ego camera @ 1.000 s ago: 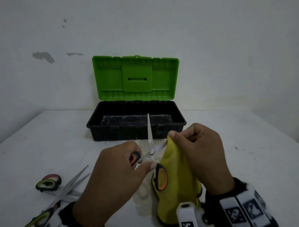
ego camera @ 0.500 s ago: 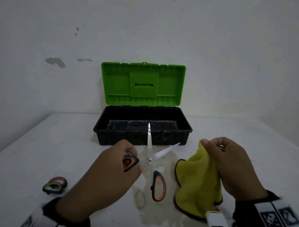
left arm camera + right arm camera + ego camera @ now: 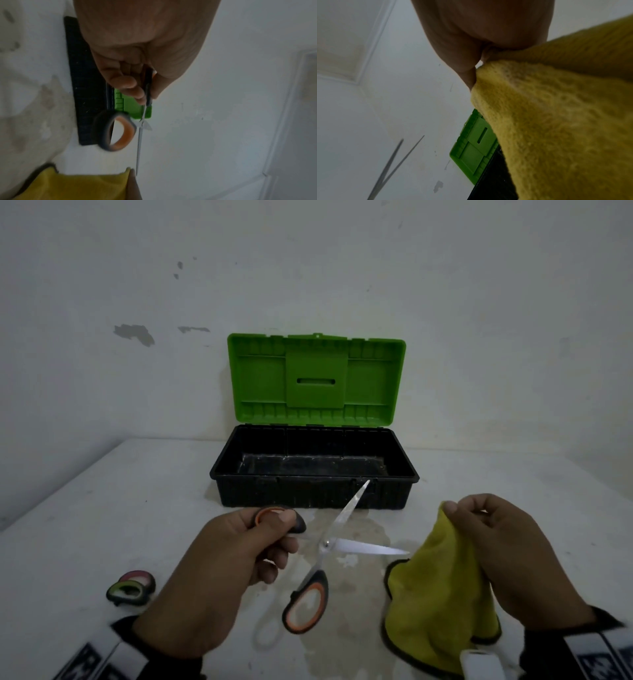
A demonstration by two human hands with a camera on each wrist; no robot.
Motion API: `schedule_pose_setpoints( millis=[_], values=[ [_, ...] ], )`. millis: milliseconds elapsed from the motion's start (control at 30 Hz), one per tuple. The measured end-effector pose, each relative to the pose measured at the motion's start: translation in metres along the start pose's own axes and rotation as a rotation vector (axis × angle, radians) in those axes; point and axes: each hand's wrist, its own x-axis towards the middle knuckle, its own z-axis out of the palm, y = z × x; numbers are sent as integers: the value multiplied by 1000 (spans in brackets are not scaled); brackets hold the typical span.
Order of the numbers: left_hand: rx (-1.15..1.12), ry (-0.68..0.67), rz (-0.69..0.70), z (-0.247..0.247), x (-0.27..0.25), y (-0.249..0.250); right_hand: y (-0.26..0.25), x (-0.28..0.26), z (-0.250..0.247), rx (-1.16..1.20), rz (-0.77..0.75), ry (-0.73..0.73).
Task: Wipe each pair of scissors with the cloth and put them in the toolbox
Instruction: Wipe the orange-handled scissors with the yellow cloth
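The scissors [image 3: 329, 546] hang in the air between the two hands, in front of the toolbox [image 3: 313, 491] and above a damp-looking patch on the white tabletop [image 3: 120, 508]. The left hand [image 3: 219, 573] grips one handle loop, thumb on top and fingers curled beneath it, while the other loop dangles free below, toward the person. The right hand [image 3: 507, 556] is just to the right of the blades and pinches the top of the cloth [image 3: 442, 604] between thumb and fingertips; the cloth drapes down from there, its lower edge on or close to the tabletop. One blade tip points at the cloth and stops just short of it; the other slants up toward the front wall of the toolbox.

The scissors have bright metal blades spread wide apart and black handles lined with orange. The cloth is yellow, fuzzy, with a dark stitched border. The toolbox has a black tray and a green lid standing upright against the wall. Near the left wrist, the handles of another pair of scissors [image 3: 132, 589] lie on the tabletop, one green-lined and one pinkish; their blades are out of sight.
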Motion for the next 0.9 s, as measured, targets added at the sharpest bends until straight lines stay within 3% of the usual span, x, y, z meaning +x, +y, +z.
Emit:
schedule_pose_setpoints(
  millis=[167,367,600,767,900],
  values=[
    [-176,69,-72,19,-1,-14,-22,-1,13,-78,-205,-27],
    [-250,93,-129,32,-9,-23,-41,-25,37,-118,-507,-250],
    [-447,211,-191,42,-20,-18,-45,-34,43,-115,-630,-417],
    [-351,250,-24,49,-18,-21,-46,-39,46,-239,-739,-475],
    [-237,283,152,53,-16,-20,-50,-45,47,-212,-725,-374]
  ],
)
